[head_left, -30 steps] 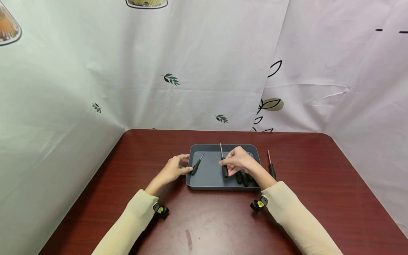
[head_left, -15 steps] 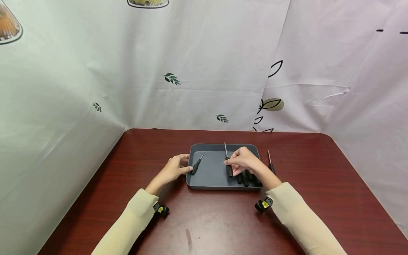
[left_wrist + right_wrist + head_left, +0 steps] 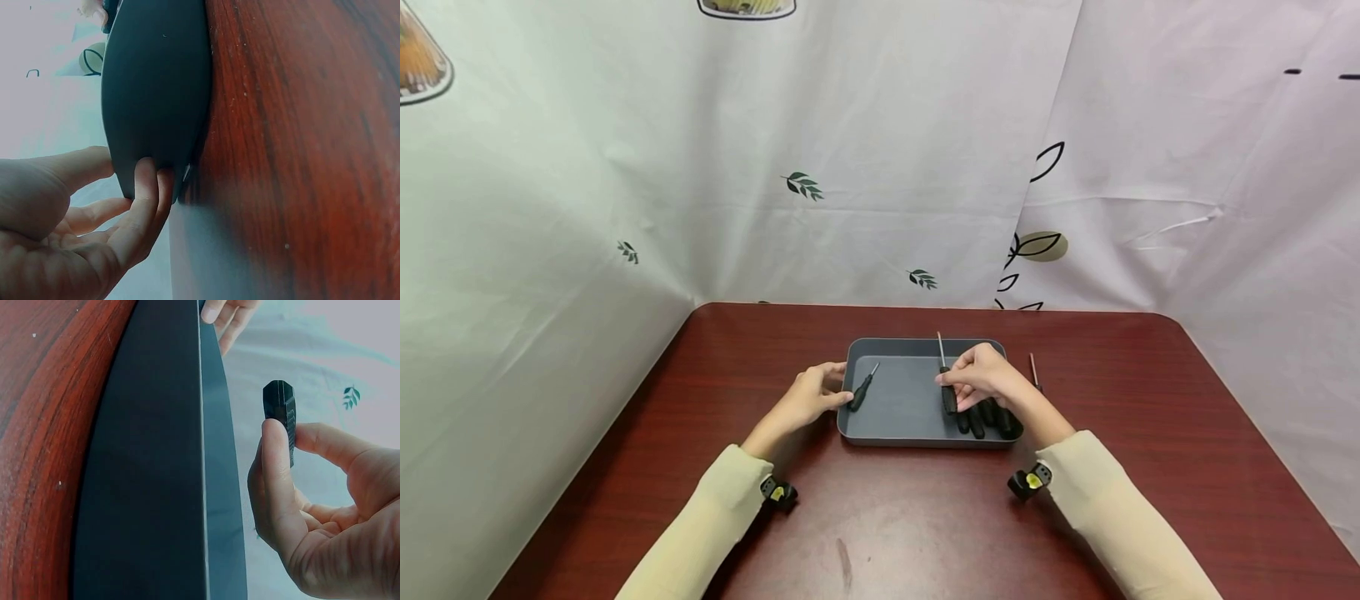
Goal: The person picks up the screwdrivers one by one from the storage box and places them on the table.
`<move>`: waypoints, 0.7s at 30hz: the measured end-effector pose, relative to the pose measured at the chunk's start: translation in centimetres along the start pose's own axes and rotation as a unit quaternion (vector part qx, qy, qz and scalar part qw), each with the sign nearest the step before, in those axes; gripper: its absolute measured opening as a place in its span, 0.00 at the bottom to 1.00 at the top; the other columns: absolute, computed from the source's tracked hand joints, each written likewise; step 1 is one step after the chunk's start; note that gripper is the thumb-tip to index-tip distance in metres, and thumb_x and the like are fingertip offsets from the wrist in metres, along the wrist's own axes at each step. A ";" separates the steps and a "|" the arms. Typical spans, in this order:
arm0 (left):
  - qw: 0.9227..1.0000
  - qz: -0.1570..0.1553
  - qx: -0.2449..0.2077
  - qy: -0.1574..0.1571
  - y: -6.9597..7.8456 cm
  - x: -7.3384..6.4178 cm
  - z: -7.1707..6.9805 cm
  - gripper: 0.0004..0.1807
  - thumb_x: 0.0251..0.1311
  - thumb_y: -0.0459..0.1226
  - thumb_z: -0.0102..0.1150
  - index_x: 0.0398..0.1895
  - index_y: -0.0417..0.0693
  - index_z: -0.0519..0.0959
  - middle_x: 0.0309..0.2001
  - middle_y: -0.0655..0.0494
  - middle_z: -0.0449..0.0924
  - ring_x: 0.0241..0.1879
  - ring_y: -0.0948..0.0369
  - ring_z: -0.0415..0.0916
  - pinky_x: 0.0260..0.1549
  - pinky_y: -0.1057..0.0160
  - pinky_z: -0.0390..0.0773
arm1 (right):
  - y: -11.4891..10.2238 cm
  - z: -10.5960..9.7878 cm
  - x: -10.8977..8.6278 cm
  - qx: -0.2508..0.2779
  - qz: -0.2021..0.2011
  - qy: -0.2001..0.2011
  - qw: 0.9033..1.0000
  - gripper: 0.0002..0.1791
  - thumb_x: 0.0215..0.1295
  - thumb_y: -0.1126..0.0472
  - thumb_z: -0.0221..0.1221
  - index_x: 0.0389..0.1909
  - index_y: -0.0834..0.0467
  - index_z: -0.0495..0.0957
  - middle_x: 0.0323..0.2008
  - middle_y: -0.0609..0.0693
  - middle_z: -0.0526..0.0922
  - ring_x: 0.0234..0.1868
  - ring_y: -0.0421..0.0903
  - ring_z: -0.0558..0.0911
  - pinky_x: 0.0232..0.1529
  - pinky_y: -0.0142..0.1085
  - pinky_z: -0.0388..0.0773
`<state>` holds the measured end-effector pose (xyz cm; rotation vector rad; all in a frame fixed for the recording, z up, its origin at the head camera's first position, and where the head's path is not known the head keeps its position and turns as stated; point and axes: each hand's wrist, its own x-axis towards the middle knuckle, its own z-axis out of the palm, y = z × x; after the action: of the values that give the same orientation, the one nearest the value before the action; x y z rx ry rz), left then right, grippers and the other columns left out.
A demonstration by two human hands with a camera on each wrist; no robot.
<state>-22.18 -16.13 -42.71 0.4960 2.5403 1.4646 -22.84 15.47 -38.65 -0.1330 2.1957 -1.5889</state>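
Note:
A grey rectangular tray [image 3: 898,417] lies on the table. My left hand [image 3: 808,398] grips its left wall, thumb over the rim and fingers against the outside, as the left wrist view also shows. Inside by that thumb lies a short black-handled screwdriver [image 3: 861,393]. My right hand [image 3: 983,377] pinches another screwdriver [image 3: 949,400] by its black handle between thumb and fingers, shaft pointing away. In the right wrist view, that handle [image 3: 279,400] is above the tray's rim. Several black handles [image 3: 976,422] lie at the tray's right end, partly hidden under my right hand.
Beyond the tray's right side, one more screwdriver [image 3: 1033,367] lies on the reddish-brown table [image 3: 1120,400], its handle mostly behind my right wrist. A white patterned cloth [image 3: 865,233] hangs along the table's far edge and sides.
My right hand has moved right across the tray, carrying the screwdriver towards the group of handles. It now covers more of the screwdriver outside the tray. My left hand stays put.

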 end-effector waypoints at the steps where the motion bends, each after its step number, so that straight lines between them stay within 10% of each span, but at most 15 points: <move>1: 1.000 0.000 0.000 -0.001 0.0 0.0 0.0 0.32 0.64 0.25 0.63 0.68 0.24 0.64 0.53 0.30 0.77 0.37 0.49 0.86 0.36 0.58 0.87 | 0.1 -0.1 0.0 0.001 -0.002 0.000 1.000 0.12 0.62 0.65 0.68 0.35 0.73 0.81 0.17 0.55 0.80 0.14 0.43 0.82 0.26 0.42 0.87; 21: 1.000 -0.002 0.004 0.001 0.0 -0.1 -0.1 0.32 0.63 0.26 0.64 0.68 0.25 0.64 0.53 0.31 0.78 0.36 0.49 0.86 0.35 0.58 0.87 | 0.2 -1.0 -0.7 0.008 0.001 0.006 1.000 0.14 0.62 0.65 0.68 0.37 0.75 0.80 0.17 0.55 0.79 0.14 0.42 0.81 0.25 0.40 0.86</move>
<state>-22.12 -16.24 -42.67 0.4903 2.5487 1.4557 -22.58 16.67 -38.44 -0.1158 2.1902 -1.6108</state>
